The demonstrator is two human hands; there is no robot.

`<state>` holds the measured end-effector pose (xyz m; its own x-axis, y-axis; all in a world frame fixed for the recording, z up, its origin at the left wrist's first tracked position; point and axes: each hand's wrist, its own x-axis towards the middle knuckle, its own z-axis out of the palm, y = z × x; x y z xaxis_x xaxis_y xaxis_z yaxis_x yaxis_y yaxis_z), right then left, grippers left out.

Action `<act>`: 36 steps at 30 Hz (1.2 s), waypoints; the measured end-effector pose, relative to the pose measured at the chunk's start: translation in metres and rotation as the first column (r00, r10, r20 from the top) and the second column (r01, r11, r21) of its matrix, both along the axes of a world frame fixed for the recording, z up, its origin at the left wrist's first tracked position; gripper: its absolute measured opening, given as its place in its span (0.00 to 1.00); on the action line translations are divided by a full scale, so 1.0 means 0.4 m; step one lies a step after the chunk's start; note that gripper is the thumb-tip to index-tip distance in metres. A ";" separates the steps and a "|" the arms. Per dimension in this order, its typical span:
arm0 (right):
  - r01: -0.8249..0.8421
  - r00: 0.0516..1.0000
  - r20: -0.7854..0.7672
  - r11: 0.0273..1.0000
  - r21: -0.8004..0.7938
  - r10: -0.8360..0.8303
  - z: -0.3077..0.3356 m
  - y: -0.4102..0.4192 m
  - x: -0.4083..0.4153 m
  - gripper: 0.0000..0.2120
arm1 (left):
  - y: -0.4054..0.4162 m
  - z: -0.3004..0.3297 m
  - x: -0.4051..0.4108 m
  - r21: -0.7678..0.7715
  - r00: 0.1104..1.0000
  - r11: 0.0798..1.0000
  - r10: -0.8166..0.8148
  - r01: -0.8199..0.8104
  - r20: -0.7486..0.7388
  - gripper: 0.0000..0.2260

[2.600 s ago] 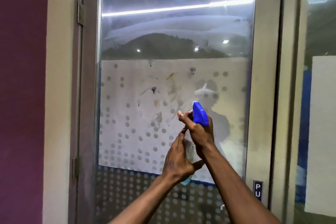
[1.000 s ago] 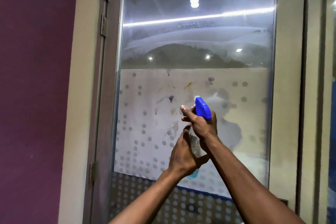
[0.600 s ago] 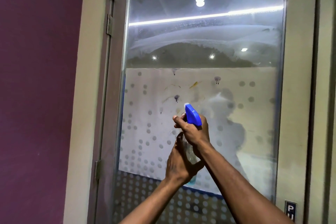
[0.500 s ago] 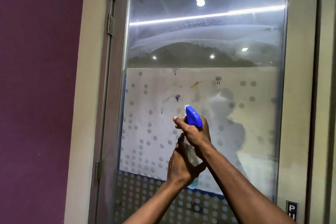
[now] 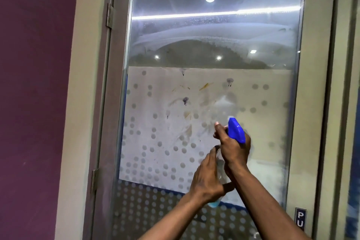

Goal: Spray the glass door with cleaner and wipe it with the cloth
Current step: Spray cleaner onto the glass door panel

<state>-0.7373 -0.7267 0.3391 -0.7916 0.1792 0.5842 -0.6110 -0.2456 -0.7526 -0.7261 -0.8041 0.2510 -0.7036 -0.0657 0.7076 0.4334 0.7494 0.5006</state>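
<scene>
The glass door (image 5: 272, 122) fills the view, with a frosted dotted band and several purple and yellow smears around its middle. A spray bottle with a blue head (image 5: 236, 131) is held up close to the glass, nozzle toward it. My right hand (image 5: 232, 147) grips the neck, index finger out at the trigger. My left hand (image 5: 207, 180) wraps the clear body, where blue liquid shows at the bottom. No cloth is in view.
A purple wall (image 5: 35, 103) lies to the left beyond the beige door frame (image 5: 81, 103), which carries hinges. The right frame post (image 5: 309, 122) bears a small sign reading "PU" (image 5: 300, 219). Ceiling lights reflect in the upper glass.
The bottle and both hands have shifted right across the glass and a little lower. The grip on the bottle is unchanged.
</scene>
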 end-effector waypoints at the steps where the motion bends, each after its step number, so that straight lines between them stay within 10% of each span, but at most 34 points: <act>1: 0.015 1.000 0.009 0.998 -0.053 -0.014 0.011 0.014 -0.004 0.14 | 0.006 0.018 -0.005 -0.023 1.000 0.999 -0.023 0.023 0.012 0.49; 19: 0.031 0.999 -0.020 0.970 -0.241 -0.037 0.114 0.091 -0.039 0.11 | 0.072 0.138 -0.080 -0.090 0.988 0.986 -0.147 0.143 -0.040 0.43; 36: -0.124 0.980 -0.147 0.990 0.069 0.132 0.150 -0.030 -0.042 0.18 | -0.044 0.135 -0.066 0.051 0.992 0.997 -0.045 0.052 -0.118 0.44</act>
<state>-0.7542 -0.7388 0.3991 -0.7079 0.0439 0.7049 -0.6848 -0.2871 -0.6698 -0.7526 -0.8217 0.3050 -0.6194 -0.0739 0.7816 0.5267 0.6992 0.4835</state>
